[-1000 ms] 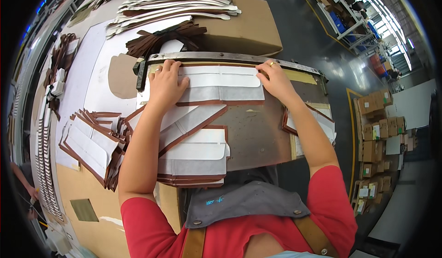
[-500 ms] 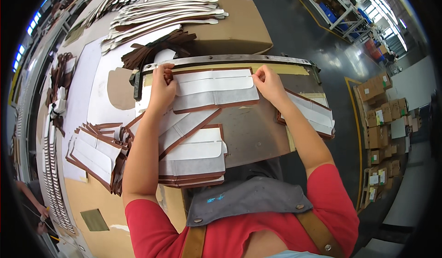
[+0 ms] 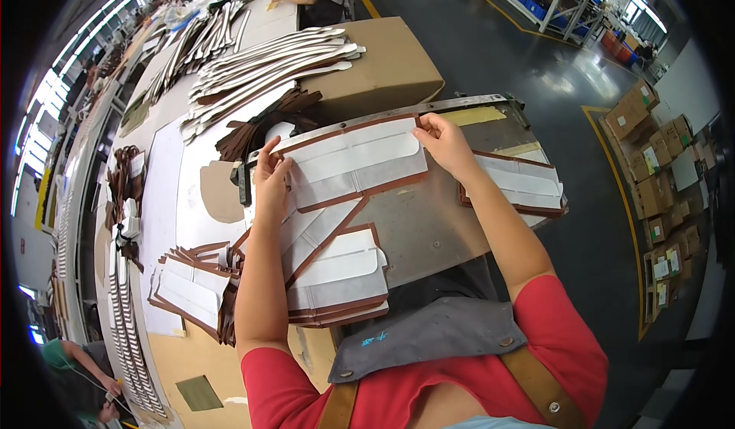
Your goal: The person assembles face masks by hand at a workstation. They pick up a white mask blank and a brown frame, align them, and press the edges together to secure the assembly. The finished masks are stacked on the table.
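A flat rectangular panel (image 3: 356,158), white and grey with brown edging, is in front of me over the work surface. My right hand (image 3: 444,144) pinches its upper right corner between thumb and fingers. At the left end of the panel, my left hand (image 3: 271,180) has its fingers apart, the thumb close beside the edge; whether it touches is unclear. Similar panels lie in a stack (image 3: 337,276) below, with one slanted across the top. More rest in a pile (image 3: 191,291) left of my left forearm and in another (image 3: 517,184) beyond my right forearm.
A metal bar (image 3: 467,104) runs along the far edge of the grey work plate (image 3: 429,230). Behind it are a cardboard box (image 3: 390,57), long white-and-brown strips (image 3: 260,69) and dark brown strips (image 3: 268,122). Co-workers are at the far table and lower left. Boxes stand at right.
My view has turned slightly. The panel has come nearer the metal bar and overlaps its line. My left hand's curled fingers have spread; my right hand still grips the corner.
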A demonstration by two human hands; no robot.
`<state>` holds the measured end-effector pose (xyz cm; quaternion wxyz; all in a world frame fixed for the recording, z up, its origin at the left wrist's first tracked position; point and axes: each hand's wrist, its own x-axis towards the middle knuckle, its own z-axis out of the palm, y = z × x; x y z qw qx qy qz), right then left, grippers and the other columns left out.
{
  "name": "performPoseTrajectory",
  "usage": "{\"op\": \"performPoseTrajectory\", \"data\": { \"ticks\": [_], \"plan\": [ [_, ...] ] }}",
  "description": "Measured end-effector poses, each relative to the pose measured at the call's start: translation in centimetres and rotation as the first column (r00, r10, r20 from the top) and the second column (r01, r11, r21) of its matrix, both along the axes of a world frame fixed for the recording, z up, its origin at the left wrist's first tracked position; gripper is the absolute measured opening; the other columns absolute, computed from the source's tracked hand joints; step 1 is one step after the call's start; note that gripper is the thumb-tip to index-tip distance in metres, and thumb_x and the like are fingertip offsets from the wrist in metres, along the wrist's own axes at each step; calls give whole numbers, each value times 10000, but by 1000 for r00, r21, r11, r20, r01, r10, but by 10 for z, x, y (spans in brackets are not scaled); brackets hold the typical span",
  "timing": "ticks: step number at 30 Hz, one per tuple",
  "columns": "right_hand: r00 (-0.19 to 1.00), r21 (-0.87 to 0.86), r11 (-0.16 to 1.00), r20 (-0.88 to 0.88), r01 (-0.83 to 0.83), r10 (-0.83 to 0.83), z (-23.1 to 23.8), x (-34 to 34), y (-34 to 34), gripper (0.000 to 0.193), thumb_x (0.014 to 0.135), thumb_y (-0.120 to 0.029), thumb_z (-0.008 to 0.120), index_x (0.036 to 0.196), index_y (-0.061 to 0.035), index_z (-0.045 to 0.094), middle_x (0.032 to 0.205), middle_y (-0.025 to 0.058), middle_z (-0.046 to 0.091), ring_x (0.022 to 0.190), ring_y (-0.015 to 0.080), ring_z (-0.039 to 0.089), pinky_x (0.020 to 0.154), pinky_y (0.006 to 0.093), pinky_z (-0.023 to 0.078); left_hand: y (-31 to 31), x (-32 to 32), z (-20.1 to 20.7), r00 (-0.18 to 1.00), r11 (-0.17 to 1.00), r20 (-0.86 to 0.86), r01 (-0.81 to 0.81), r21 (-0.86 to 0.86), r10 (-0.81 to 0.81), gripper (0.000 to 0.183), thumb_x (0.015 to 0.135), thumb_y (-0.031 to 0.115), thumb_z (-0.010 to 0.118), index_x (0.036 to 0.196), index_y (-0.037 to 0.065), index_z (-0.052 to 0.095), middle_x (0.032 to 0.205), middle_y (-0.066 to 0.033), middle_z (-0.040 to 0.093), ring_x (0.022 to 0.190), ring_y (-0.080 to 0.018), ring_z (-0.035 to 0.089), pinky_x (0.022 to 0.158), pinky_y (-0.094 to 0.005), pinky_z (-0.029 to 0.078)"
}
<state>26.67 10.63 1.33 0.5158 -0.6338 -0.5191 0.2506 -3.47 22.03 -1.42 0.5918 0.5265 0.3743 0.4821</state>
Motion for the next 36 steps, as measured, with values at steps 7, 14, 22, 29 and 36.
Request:
{"op": "performPoseTrajectory", "data": {
  "ticks": [7, 14, 22, 29, 36],
  "plan": [
    [837, 296, 950, 493, 96, -238, 31, -14, 1, 195, 818, -129, 624, 994, -47, 608, 1041, 99, 603, 955, 258, 530, 844, 353, 442, -15, 13, 13, 1000, 990, 7, -3, 138, 2, 479, 847, 20, 562, 1302, 87, 430, 825, 34, 476, 707, -40, 431, 592, -177, 359],
    [762, 155, 911, 610, -383, 217, 33, -82, 53, 229, 827, -143, 610, 1026, -34, 640, 1004, 93, 630, 954, 277, 537, 869, 368, 433, -20, 14, 21, 997, 960, 18, 68, 273, -75, 454, 875, 21, 568, 1302, 77, 425, 841, 14, 523, 781, -50, 477, 730, -198, 396],
    [911, 312, 946, 408, -83, -55, 116, -62, 46, 112, 859, -119, 597, 915, -26, 624, 753, 56, 619, 618, 137, 586, 568, 263, 468, -11, 9, 27, 954, 930, 179, -280, 238, 241, 375, 985, 259, 415, 1290, 41, 411, 1204, -92, 509, 1067, -165, 496, 905, -300, 398],
    [815, 103, 990, -563, -97, 138, 58, -66, 7, 185, 915, -145, 545, 951, 37, 552, 857, 120, 634, 752, 201, 654, 683, 301, 565, -8, 3, 38, 822, 674, 75, -511, 534, 564, 304, 915, 139, 476, 1193, 17, 477, 1062, -111, 529, 1063, -227, 471, 918, -358, 363],
    [874, -577, 676, -157, -459, 460, 31, -82, -25, 253, 944, -211, 503, 984, 24, 588, 815, 134, 658, 780, 215, 669, 671, 319, 545, -47, 14, 20, 361, 782, -841, 342, 522, 403, 228, 858, 182, 524, 1063, 93, 569, 1026, -79, 596, 962, -282, 560, 851, -438, 338]
  ]
}}
